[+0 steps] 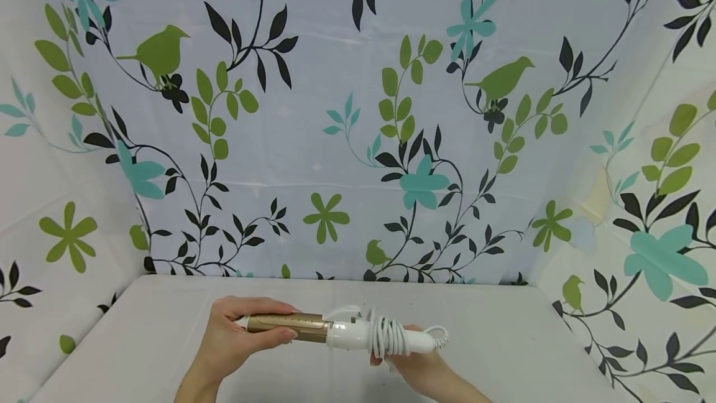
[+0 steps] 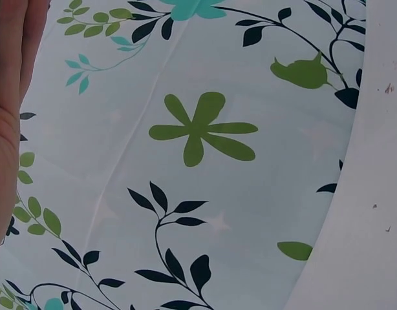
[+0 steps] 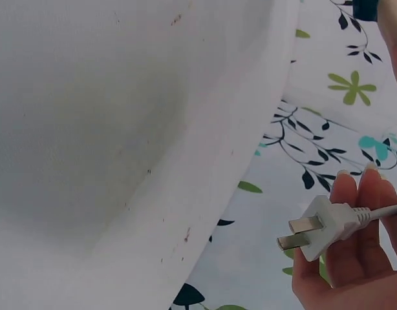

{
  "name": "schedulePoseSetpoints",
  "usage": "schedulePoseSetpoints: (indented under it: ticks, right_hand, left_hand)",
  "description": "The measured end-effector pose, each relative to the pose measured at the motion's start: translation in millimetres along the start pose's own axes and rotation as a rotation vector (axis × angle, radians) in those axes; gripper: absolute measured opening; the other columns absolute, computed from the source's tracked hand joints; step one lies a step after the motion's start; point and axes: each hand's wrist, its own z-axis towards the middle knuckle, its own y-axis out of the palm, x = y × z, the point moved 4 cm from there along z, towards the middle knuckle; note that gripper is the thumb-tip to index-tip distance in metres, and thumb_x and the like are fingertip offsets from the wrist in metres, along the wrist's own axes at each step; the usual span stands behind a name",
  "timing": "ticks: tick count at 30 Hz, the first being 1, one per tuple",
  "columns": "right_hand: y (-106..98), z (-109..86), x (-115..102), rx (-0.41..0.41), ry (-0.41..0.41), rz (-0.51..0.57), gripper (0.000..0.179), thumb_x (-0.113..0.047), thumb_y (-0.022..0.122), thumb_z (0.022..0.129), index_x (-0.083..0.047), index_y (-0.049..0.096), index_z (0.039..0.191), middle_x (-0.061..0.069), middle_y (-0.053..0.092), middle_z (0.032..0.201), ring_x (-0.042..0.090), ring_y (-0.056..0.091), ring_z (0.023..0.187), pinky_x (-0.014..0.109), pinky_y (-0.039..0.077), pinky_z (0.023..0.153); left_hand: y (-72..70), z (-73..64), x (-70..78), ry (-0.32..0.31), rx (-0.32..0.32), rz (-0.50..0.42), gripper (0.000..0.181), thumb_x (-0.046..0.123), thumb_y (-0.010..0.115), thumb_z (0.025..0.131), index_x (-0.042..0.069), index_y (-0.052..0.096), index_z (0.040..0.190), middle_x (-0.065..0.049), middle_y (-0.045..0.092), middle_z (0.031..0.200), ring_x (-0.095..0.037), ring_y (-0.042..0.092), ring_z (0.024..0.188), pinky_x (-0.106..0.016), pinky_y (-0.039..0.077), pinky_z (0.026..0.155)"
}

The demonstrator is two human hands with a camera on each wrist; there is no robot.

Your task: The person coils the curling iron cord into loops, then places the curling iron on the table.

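A curling iron [image 1: 302,327] with a gold barrel and white handle is held level above the white table. My left hand [image 1: 230,336] grips the barrel near its tip, thumb along the near side and fingers over the far side. The white cord [image 1: 388,336] is wound in several loops round the handle. Beneath those loops my right hand [image 1: 422,370] holds the handle, its fingers partly hidden. In the right wrist view, a white two-pin plug [image 3: 331,226] lies against the right fingers. Only the edge of my left hand shows in the left wrist view.
The white table [image 1: 503,341] spreads under both hands, with small dark and reddish marks in the right wrist view. A patterned cloth [image 1: 313,160] with leaves, birds and flowers rises behind the table and along both sides.
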Motion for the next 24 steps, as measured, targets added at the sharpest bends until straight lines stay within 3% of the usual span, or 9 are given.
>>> schedulePoseSetpoints:
  ticks: [1, 4, 8, 17, 24]
  right_hand:
    - [1.8, -1.8, 3.2, 0.003, 0.065, 0.035, 0.022, -0.013, 0.062, 0.098, 0.008, 0.065, 0.098, 0.023, 0.070, 0.086, 0.007, 0.062, 0.089, 0.032, 0.047, 0.081]
    - [7.1, -7.2, 6.2, 0.003, 0.150, -0.023, 0.023, -0.027, 0.059, 0.102, -0.007, 0.067, 0.105, 0.008, 0.070, 0.085, 0.014, 0.059, 0.092, 0.035, 0.042, 0.083]
    - [15.4, -13.7, 2.4, -0.004, 0.161, -0.035, 0.027, -0.037, 0.055, 0.103, -0.014, 0.067, 0.110, 0.003, 0.066, 0.083, 0.016, 0.060, 0.086, 0.034, 0.043, 0.079]
    - [34.2, -26.1, -15.1, 0.000, -0.073, -0.184, 0.025, -0.023, 0.052, 0.105, -0.007, 0.071, 0.103, -0.009, 0.060, 0.068, -0.002, 0.055, 0.065, 0.019, 0.050, 0.059]
    - [45.3, -36.0, -23.3, -0.027, -0.118, -0.365, 0.018, -0.019, 0.058, 0.102, -0.007, 0.069, 0.109, -0.017, 0.054, 0.074, -0.008, 0.048, 0.064, 0.016, 0.047, 0.057]
  left_hand:
    - [-0.1, -0.1, -0.1, -0.004, 0.000, 0.000, 0.039, -0.023, 0.078, 0.065, 0.001, 0.078, 0.096, -0.002, 0.078, 0.091, -0.012, 0.072, 0.072, -0.026, 0.057, 0.056]
    - [-0.9, -0.2, -0.8, -0.020, 0.005, 0.003, 0.039, -0.023, 0.078, 0.066, 0.002, 0.078, 0.096, -0.003, 0.078, 0.092, -0.012, 0.072, 0.071, -0.027, 0.057, 0.055]
    - [-2.6, -0.7, -2.0, -0.048, 0.021, 0.023, 0.037, -0.022, 0.078, 0.067, 0.001, 0.077, 0.095, -0.001, 0.078, 0.092, -0.010, 0.072, 0.072, -0.028, 0.058, 0.055]
    - [-3.0, -1.7, -3.4, -0.085, 0.030, 0.035, 0.033, -0.021, 0.078, 0.068, -0.001, 0.076, 0.095, 0.004, 0.077, 0.093, -0.013, 0.073, 0.068, -0.031, 0.059, 0.054]
    - [-3.0, -2.7, -4.8, -0.139, 0.037, 0.062, 0.031, -0.019, 0.079, 0.069, 0.000, 0.077, 0.095, 0.006, 0.077, 0.092, -0.016, 0.073, 0.064, -0.032, 0.059, 0.054]
